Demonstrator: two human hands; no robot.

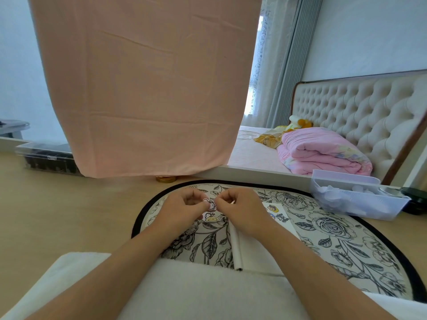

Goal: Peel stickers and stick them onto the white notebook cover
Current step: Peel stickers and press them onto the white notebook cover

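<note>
At lower centre the white notebook (287, 227) lies on a floral mat (335, 227), partly under the right forearm. Just above it, the left hand (184, 205) and right hand (240, 207) meet, both pinching a small cartoon sticker (210, 203). A translucent bin (355, 199) stands farther back at right.

The mat (346, 227) lies on the counter (57, 215). On the mat, right of centre, lies the notebook (248, 255), partly under the right hand (240, 206). Left of it, the left hand (182, 204) meets the right, with a sticker (210, 203) between them. A bin (358, 202) stands at the mat's far right edge, and the bed (254, 155) is behind it.
</note>
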